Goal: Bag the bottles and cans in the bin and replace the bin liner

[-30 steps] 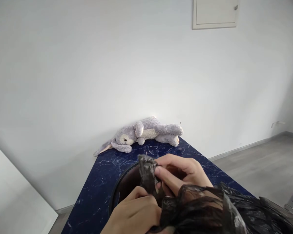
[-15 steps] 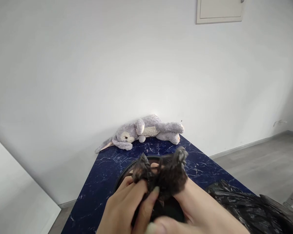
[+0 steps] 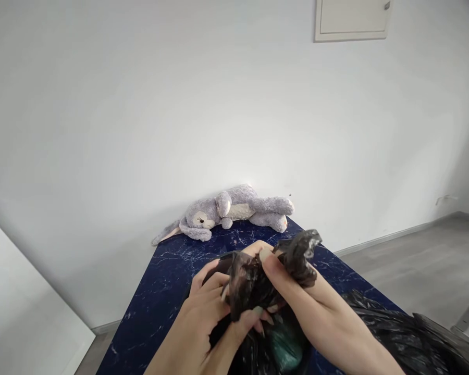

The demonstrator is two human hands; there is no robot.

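Gathered black plastic of a trash bag [image 3: 250, 286] bunches up between my two hands. My left hand [image 3: 205, 312] closes on the near left part of the bunch, its thumb pressed against the plastic. Opposite it, my right hand [image 3: 308, 302] pinches the upper right end, with a crumpled tuft standing up past the thumb. Below the hands the bag's body [image 3: 285, 338] shows, and something greenish shows through the thin plastic. Behind my left fingers lies the dark rim of a round container, mostly hidden by the hands.
A grey plush bunny [image 3: 222, 211] lies on its side at the far end of the blue marble-patterned table [image 3: 148, 307], against the wall. More crumpled black plastic [image 3: 406, 333] lies at the right. A white panel [image 3: 27, 302] stands at the left, grey floor [image 3: 406, 260] at the right.
My right hand has turned so its thumb now lies on top of the gathered plastic. The tuft has shifted right, and the greenish part of the bag below has come into view.
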